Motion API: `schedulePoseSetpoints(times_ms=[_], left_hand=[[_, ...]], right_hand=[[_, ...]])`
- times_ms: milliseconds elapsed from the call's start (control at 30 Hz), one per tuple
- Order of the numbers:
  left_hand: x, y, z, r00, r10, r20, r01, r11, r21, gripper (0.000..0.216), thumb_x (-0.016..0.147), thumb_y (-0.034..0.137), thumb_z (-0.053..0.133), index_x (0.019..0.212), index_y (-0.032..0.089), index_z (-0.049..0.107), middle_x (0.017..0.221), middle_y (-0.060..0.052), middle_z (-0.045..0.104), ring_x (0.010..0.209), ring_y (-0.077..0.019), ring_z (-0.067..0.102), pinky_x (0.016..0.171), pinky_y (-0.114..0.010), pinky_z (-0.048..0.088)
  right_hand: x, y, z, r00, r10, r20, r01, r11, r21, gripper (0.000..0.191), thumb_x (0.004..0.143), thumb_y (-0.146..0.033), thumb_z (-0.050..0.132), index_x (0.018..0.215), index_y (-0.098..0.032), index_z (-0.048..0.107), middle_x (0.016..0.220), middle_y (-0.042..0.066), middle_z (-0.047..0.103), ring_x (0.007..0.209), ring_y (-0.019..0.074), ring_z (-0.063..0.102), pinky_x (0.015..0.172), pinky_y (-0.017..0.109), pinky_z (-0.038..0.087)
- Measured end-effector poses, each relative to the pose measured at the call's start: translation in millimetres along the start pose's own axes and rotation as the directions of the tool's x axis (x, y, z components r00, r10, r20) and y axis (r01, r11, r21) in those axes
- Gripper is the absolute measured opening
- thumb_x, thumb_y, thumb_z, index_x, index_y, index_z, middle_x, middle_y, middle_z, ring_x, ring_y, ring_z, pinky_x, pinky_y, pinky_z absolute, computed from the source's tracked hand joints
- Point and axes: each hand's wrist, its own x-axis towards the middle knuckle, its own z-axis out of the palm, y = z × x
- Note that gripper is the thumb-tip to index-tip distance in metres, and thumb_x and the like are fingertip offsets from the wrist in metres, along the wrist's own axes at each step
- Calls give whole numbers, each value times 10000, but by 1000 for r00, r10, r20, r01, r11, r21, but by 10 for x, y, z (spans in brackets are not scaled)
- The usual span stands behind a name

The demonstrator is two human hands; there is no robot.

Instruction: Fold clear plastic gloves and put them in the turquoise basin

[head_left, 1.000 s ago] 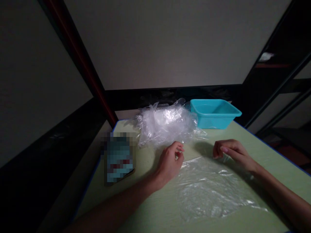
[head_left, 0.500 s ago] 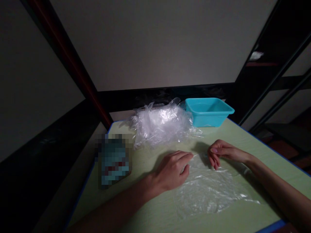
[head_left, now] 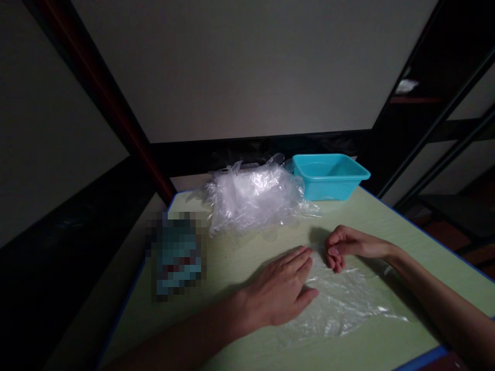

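A crinkled piece of thin clear plastic film point(head_left: 336, 304) lies spread on the table. My left hand point(head_left: 284, 286) is flat on its left part, fingers stretched out and thumb apart. By the film's far edge is my right hand point(head_left: 342, 247), its fingers curled in and the thumb bent against them. Whether a bit of film is pinched there I cannot make out. Behind both hands sits a heap of crumpled clear plastic pieces point(head_left: 255, 198), some with rounded, finger-like ends.
A turquoise plastic basin point(head_left: 328, 188) stands at the back right, beside the heap. On the left of the pale green table point(head_left: 232, 257) is a blurred-out bluish item point(head_left: 178, 257). The table has a blue edge, and a wall panel point(head_left: 251, 72) rises behind.
My left hand has opened out flat and come nearer over the film, fingers now extended. My right hand has shifted slightly left, its fingers curled closer together.
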Motion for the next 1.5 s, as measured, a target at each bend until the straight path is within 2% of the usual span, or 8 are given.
schedulePoseSetpoints(times_ms=[433,733,833,933,1000,1100,1233,1500], left_hand=[[-46,-68,40,994,28,109,-39,994,106,620,921,487,226,1367,58,200,1464,-143,136,1349,-211,85,1095,-325,99],[-46,-92,61,993,21,116,-35,993,116,647,911,502,236,1376,55,177,1466,-148,118,1349,-214,85,1091,-320,93],[-49,-85,57,993,21,113,-36,990,134,639,913,496,236,1371,54,192,1466,-145,125,1350,-209,76,1092,-315,86],[-48,-81,49,993,27,119,-44,988,145,638,914,494,226,1371,50,188,1466,-146,118,1350,-208,66,1092,-315,87],[-44,-80,43,991,27,131,-47,988,148,638,916,493,219,1374,51,177,1467,-145,110,1350,-207,61,1091,-317,90],[-36,-81,34,988,22,150,-46,987,157,637,917,493,217,1377,54,171,1469,-142,97,1351,-208,50,1090,-324,93],[-33,-87,35,989,28,145,-51,986,158,642,914,495,232,1376,54,177,1468,-140,97,1350,-215,57,1088,-332,103],[-34,-95,56,994,39,103,-55,987,153,625,914,485,242,1367,55,210,1462,-145,139,1349,-212,88,1084,-324,111]], right_hand=[[-12,39,4,997,71,29,-71,997,-3,263,728,-365,658,672,-113,607,630,16,637,568,92,607,546,207,464],[-71,50,-51,998,11,57,-12,1000,28,227,709,-329,679,680,-124,588,665,31,657,580,110,618,549,228,483],[-164,-13,-93,972,-170,-160,173,985,3,203,746,-336,645,719,-140,600,738,37,664,634,119,624,594,243,491],[-333,-92,-29,811,-390,-437,286,915,-286,147,818,-296,563,814,-166,632,837,58,659,739,147,625,663,274,494],[-472,-104,89,769,-463,-440,194,826,-530,127,828,-240,539,873,-186,645,925,75,647,859,180,608,751,316,481],[-681,-15,312,813,-466,-350,101,704,-703,185,847,-196,483,929,-218,647,1010,78,608,944,201,576,791,341,469],[-865,206,528,860,-387,-334,-13,637,-770,265,854,-214,456,1060,-248,620,1002,85,577,937,220,561,766,347,490],[-809,378,626,827,-403,-392,-138,530,-837,370,835,-301,523,1197,-233,557,899,75,571,842,206,562,736,353,502]])
